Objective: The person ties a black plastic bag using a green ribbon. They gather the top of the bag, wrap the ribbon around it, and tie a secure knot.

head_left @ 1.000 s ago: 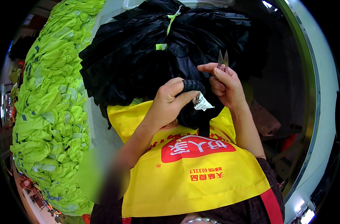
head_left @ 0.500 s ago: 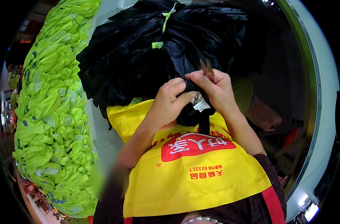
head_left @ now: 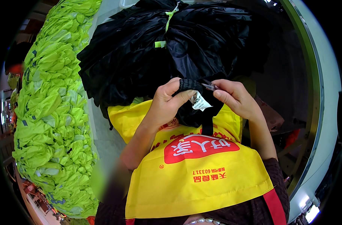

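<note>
The left hand (head_left: 165, 99) has its grip closed firmly on a black ribbed band (head_left: 188, 84), pinched between thumb and fingers, with a white label (head_left: 200, 102) hanging just below it (printed, and partly folded). This band is in front of the person's body, above a yellow apron (head_left: 201, 197) with red markings. The right hand (head_left: 236, 97) has its grip drawn together on small metal scissors (head_left: 209, 86), thumb and fingers near the handle end, blades pointing left toward the band. Whether the blade tips touch the dark cloth cannot be told.

Beyond both hands spreads a large heap of glossy black fabric (head_left: 129, 56), gathered in folds, with a yellow-green strip (head_left: 171, 17) at its upper middle and a short light-green tab (head_left: 160, 44) lower down. It is too dark to see whether band and heap are one piece. A strip of pale tabletop (head_left: 105, 144) shows left of the apron, and bright lime-green fabric (head_left: 52, 127) lies in a long crumpled pile along the left side
</note>
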Available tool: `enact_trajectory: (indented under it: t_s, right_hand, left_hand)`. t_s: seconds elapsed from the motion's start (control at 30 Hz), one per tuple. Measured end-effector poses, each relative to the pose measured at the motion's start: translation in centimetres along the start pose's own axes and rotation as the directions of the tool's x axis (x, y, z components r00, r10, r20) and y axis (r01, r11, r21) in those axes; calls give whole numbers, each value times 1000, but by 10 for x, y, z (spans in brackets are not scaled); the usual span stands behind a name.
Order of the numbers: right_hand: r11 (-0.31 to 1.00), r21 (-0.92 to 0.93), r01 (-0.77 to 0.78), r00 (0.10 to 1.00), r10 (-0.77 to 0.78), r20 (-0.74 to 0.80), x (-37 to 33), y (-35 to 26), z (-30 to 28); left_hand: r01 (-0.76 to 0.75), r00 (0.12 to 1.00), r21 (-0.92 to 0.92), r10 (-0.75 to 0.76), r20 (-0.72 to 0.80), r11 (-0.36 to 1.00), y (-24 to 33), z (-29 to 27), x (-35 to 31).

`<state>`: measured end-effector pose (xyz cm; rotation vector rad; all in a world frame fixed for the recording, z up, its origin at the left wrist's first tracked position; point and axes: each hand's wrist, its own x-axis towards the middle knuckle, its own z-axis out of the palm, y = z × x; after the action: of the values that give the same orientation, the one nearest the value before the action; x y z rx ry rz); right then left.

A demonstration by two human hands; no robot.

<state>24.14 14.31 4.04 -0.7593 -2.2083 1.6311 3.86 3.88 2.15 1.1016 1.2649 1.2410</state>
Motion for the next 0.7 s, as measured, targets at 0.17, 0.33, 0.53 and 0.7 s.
enact_trajectory:
  t_s: [0.17, 0.33, 0.53, 0.7]
  right_hand:
    - [997, -25, 71, 996, -69, 56, 11, -1, 4]
    - [998, -43, 43, 991, -38, 127, 17, -4, 4]
    - [997, -55, 61, 993, -55, 105, 19, -2, 8]
    - [950, 256, -177, 984, 179, 17, 15, 13, 9]
  left_hand:
    - [-48, 997, 66, 44, 60, 997, 1, -3, -1]
    - [-64, 996, 76, 58, 74, 995, 2, 0, -1]
    - [-75, 992, 174, 56, 113, 982, 1, -2, -1]
    - [-69, 988, 148, 48, 144, 987, -3, -5, -1]
